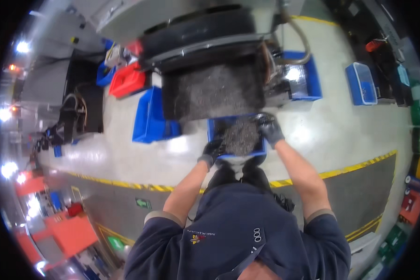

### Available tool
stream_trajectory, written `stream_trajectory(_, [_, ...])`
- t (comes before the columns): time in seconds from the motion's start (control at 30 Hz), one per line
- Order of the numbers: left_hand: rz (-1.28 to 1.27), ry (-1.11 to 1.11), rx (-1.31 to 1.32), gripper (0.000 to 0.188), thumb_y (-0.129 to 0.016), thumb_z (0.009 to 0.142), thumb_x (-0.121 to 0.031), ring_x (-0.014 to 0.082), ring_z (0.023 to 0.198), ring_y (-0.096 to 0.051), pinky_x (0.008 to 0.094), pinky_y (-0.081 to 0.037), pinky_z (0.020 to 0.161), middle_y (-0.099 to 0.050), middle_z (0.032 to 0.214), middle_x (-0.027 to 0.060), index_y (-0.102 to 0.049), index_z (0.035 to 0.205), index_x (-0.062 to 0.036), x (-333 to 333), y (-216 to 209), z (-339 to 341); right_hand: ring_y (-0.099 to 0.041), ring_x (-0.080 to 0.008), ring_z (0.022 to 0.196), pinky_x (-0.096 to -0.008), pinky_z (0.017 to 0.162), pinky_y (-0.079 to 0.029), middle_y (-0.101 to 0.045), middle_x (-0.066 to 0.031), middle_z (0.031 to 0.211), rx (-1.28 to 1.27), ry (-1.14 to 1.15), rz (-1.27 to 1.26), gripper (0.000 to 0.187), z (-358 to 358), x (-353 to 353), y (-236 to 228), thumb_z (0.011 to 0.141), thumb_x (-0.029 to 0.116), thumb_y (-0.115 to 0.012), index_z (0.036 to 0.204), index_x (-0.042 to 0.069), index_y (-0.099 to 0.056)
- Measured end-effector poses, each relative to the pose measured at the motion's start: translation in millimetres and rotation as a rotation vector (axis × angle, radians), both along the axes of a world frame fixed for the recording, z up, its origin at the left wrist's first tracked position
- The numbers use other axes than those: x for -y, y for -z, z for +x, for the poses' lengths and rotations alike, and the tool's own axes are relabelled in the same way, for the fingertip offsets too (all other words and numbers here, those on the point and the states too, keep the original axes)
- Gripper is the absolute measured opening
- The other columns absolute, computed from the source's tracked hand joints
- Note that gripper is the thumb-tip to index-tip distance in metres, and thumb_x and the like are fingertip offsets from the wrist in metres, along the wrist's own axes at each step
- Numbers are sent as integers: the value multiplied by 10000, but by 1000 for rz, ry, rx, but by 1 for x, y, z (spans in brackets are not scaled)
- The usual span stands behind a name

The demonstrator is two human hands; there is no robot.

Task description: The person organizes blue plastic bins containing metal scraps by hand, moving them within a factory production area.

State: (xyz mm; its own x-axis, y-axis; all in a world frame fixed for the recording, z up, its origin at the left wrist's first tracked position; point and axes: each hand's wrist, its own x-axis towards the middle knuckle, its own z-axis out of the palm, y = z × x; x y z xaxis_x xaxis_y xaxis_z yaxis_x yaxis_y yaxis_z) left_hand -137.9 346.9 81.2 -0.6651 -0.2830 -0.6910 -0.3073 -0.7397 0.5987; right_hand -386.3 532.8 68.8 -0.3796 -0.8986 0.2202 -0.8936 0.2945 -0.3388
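Observation:
A blue bin [211, 127] sits in front of my body, with a heap of small dark grey pieces [241, 136] in it, too fine to name. Both of my hands wear black gloves. At the bin's near left corner, my left hand [212, 151] closes on the edge. My right hand [269, 128] grips the far right side of the rim, its fingertips partly hidden. Just beyond the bin is a wide black tray [172, 95] on a machine, strewn with similar grey bits [217, 91].
Left of the tray stand blue bins [147, 119] and a red bin [126, 80]. Another blue bin [315, 79] is right of the machine, near a curved hose [307, 46]. Farther right is a blue-and-white container [361, 84]. Yellow-black floor tape [354, 170] runs behind my feet.

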Motion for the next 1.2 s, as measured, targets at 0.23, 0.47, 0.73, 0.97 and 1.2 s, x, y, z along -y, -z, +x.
stream_trajectory(0.23, [126,-241,313,247,-561,850,-265,197,726,-611,306,-493,626,-632,841,63,-568,1040,-107,-8,17,60,-512,-322,1054,-398,872,-437,-514,-193,1181,414,-29,77,410,10,68,-114,889,324,-426,1221,87,-465])
stream_trajectory(0.47, [189,-422,329,301,-351,902,-307,218,746,-604,332,-484,641,-633,864,82,-575,1040,-161,-39,28,123,-514,-300,1031,-368,900,-415,-563,-129,1109,128,48,142,322,-84,55,-149,808,189,-529,1120,122,-564])
stream_trajectory(0.73, [255,-738,483,118,-579,813,-282,228,562,-578,313,-453,475,-629,745,100,-556,857,-175,-74,56,159,-546,-285,1011,-351,874,-402,-594,-143,1072,-523,-214,262,367,-294,148,-178,850,285,-436,1109,59,-564])
stream_trajectory(0.97, [320,-1058,339,132,-567,830,-261,262,601,-591,354,-478,511,-630,804,159,-522,859,-140,-156,25,95,-472,-291,1135,-376,987,-334,-530,-141,1203,-863,-274,357,367,-339,214,-207,850,163,-369,1165,84,-539])
stream_trajectory(1.2, [280,-975,136,242,-503,868,-278,312,743,-606,397,-499,650,-629,905,177,-548,1048,-122,-176,43,51,-556,-242,1003,-366,839,-427,-607,-85,1042,-772,-437,785,310,-382,206,-222,809,168,-484,1101,120,-577])
